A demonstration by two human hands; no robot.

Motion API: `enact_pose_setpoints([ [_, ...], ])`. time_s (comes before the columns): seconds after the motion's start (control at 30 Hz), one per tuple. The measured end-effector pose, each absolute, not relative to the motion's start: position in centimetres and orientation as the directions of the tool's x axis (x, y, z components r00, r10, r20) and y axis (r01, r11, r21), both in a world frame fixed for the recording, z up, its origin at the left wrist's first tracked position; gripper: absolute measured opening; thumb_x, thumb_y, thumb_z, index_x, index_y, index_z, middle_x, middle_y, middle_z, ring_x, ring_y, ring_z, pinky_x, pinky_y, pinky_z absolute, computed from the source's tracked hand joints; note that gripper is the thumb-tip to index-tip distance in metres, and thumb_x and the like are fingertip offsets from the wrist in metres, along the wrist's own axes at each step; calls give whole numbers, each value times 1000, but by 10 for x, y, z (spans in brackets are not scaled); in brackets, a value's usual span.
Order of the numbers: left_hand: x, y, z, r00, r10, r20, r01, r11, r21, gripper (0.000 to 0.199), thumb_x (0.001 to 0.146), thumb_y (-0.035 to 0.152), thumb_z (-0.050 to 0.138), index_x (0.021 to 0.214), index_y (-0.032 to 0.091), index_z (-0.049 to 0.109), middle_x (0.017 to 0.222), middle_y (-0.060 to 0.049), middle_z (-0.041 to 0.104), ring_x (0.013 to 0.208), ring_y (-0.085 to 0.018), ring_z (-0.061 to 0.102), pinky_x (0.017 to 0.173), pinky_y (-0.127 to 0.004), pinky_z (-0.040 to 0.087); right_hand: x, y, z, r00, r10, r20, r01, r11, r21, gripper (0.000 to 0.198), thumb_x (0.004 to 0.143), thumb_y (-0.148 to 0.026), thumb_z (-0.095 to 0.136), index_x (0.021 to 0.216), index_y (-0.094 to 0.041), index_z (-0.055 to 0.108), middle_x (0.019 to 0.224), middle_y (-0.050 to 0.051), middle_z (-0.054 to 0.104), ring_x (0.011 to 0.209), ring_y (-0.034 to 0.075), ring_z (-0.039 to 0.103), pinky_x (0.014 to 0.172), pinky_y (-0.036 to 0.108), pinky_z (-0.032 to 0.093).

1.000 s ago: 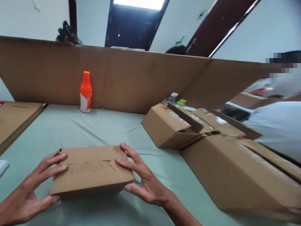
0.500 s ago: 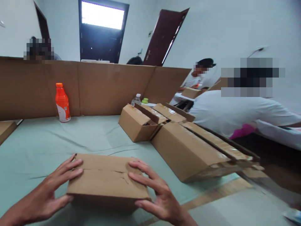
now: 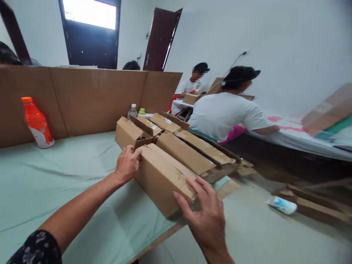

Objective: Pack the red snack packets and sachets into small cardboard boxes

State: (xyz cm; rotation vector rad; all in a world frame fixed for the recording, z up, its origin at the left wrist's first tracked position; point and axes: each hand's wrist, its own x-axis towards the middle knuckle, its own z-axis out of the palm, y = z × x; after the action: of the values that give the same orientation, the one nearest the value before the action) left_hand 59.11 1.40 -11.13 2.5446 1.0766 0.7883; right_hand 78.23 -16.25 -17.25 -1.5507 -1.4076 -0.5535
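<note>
A long closed cardboard box [image 3: 162, 176] lies at the right edge of the table, gripped at both ends. My left hand [image 3: 128, 164] holds its far end, the fingers bent over the corner. At the near end my right hand [image 3: 205, 209] has its thumb on the side and its fingers over the top, where the card is creased. Right beside it on the far side is another cardboard box [image 3: 184, 152], one of several grouped together. An open-topped carton [image 3: 132, 132] sits just beyond my left hand.
An orange bottle [image 3: 38, 123] stands at the left before a cardboard partition [image 3: 96, 99]. A clear bottle [image 3: 132, 111] is behind the boxes. A co-worker [image 3: 225, 106] sits to the right, another person farther back. A white container [image 3: 282, 205] and an open carton [image 3: 316, 205] lie lower right.
Both hands have carried the box from the front of the table to the right, turning it lengthwise alongside the other boxes. The view has swung right.
</note>
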Motion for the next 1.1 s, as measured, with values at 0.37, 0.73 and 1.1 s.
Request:
enact_pose_setpoints([
  [0.37, 612, -13, -177, 654, 707, 268, 557, -690, 462, 40, 99, 35, 65, 135, 19, 57, 140, -12, 56, 121, -30, 60, 100, -53, 53, 755, -128, -183, 305, 534, 789, 933, -1, -360, 74, 95, -54, 56, 157, -19, 33, 161, 25, 28, 148, 51, 24, 107, 80, 32],
  [0.73, 501, -62, -186, 797, 603, 26, 558, -752, 351, 45, 97, 37, 67, 137, 20, 57, 151, -13, 49, 136, -34, 50, 111, -60, 42, 761, -175, -226, 528, 612, 589, 684, 106, -722, 77, 94, -47, 59, 159, -21, 27, 155, 24, 42, 138, 40, 49, 97, 59, 53],
  [1.1, 391, -171, -190, 685, 724, -76, 720, -658, 223, 62, 98, 41, 56, 156, 28, 39, 166, -14, 27, 154, -37, 23, 122, -65, 18, 657, -166, -225, -87, 857, 509, 897, 290, -335, 33, 95, -29, 53, 122, -18, 70, 150, 18, 53, 137, 33, 51, 108, 54, 45],
])
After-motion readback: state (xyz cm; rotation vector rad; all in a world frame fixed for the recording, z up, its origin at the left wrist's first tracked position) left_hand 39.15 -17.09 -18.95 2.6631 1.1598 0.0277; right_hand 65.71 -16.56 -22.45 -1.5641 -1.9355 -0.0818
